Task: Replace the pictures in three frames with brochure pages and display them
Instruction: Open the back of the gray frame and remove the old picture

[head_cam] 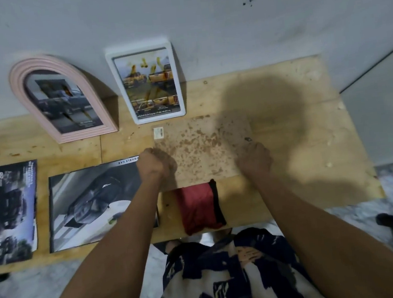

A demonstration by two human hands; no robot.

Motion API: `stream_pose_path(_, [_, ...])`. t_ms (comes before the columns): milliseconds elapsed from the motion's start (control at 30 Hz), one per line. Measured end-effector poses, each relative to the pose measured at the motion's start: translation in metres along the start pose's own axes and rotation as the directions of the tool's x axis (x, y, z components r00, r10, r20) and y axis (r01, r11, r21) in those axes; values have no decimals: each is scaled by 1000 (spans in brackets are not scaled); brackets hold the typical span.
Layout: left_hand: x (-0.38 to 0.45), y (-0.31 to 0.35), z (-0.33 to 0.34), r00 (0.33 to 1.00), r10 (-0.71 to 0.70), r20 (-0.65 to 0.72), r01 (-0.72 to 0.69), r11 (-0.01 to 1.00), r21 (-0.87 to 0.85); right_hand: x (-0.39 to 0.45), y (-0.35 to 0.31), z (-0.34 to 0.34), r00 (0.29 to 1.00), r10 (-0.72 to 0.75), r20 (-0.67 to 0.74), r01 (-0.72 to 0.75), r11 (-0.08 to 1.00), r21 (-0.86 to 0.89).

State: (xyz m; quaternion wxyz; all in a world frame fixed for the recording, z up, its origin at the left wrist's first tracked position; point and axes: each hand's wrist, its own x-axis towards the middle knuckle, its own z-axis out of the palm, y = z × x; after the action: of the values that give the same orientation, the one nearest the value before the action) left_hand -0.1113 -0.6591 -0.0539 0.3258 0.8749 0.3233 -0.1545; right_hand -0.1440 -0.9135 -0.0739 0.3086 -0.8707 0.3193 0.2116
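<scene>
Working frame three: your left hand (154,162) and right hand (255,158), fingers curled, grip the face-down frame back (202,148). Beyond them, pink arched frame (62,98) and white frame (145,84) already display brochure pages.

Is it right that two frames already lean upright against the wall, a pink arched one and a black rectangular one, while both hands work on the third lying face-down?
Not quite. In the head view the rectangular frame is white, not black. The pink arched frame leans beside it, and the left hand and right hand rest on the face-down third frame.
</scene>
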Motion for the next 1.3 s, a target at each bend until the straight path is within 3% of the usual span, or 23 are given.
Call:
stream_pose_path(100, [0, -2, 0, 997, -75, -31, 72, 994, -83, -8, -5, 5, 999, 15, -29, -14, 1000, 8])
stream_pose_path(400, [-22, 0, -5, 994, 100, 50, -101, 994, 30, -24, -15, 7, 997, 55, -51, -55, 998, 15])
stream_pose_path(567, [-43, -7, -33, 990, 141, 8, -141, 989, -52, -54, -42, 23, 972, -193, -136, 179, 978, -106])
stream_pose_path(767, [-30, -85, -90, 995, 80, -63, -77, 996, 43, -112, -99, 82, 913, -408, 11, 408, 912, -47])
stream_pose_path(933, [-12, -168, -149, 995, 10, -102, -4, 999, 53, -160, -126, 135, 882, -442, 164, 443, 896, 33])
stream_pose_path(1067, [10, -220, -176, 997, 1, -77, 9, 990, 140, -178, -130, 172, 868, -469, 165, 485, 872, -73])
stream_pose_path(1200, [22, -234, -186, 999, 46, -15, -41, 970, 240, -201, -133, 187, 915, -392, 93, 402, 903, -152])
stream_pose_path(1300, [26, -238, -188, 999, 46, 20, -50, 962, 267, -216, -142, 200, 958, -276, 80, 282, 956, -81])
